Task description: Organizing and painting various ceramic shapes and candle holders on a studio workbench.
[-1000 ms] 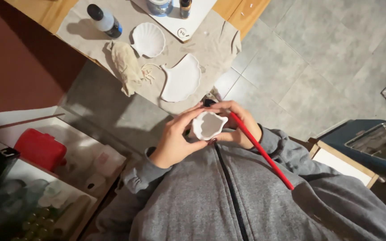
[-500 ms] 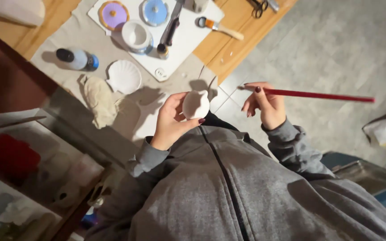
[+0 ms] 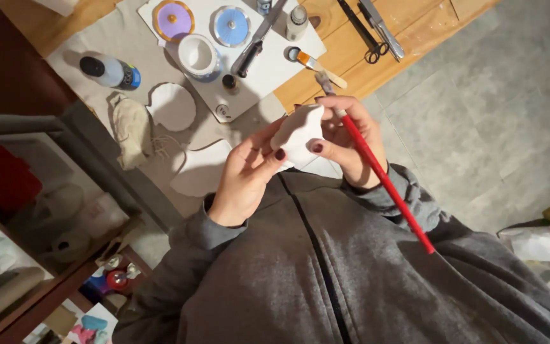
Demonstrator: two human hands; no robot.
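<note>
My left hand [image 3: 244,173] holds a small white scallop shell [image 3: 297,135] up in front of my chest, fingers curled round its left edge. My right hand [image 3: 351,141] grips a paintbrush with a long red handle [image 3: 386,185], and its thumb rests on the shell's right side. The brush's bristle end [image 3: 324,81] points up past the shell towards the table, while the handle runs down to the right over my grey sleeve.
On a grey cloth [image 3: 128,38] lie two more white shells [image 3: 172,106] [image 3: 202,169], a cloth pouch [image 3: 132,127] and a bottle [image 3: 109,70]. A white board [image 3: 275,57] carries purple [image 3: 173,19] and blue [image 3: 230,25] paint lids and a cup [image 3: 198,56]. Scissors [image 3: 370,32] lie on the wood. Shelves stand at left.
My right hand, held out to the right with the brush half a second ago, has come back to the shell and now touches it. The shell stays in my left hand.
</note>
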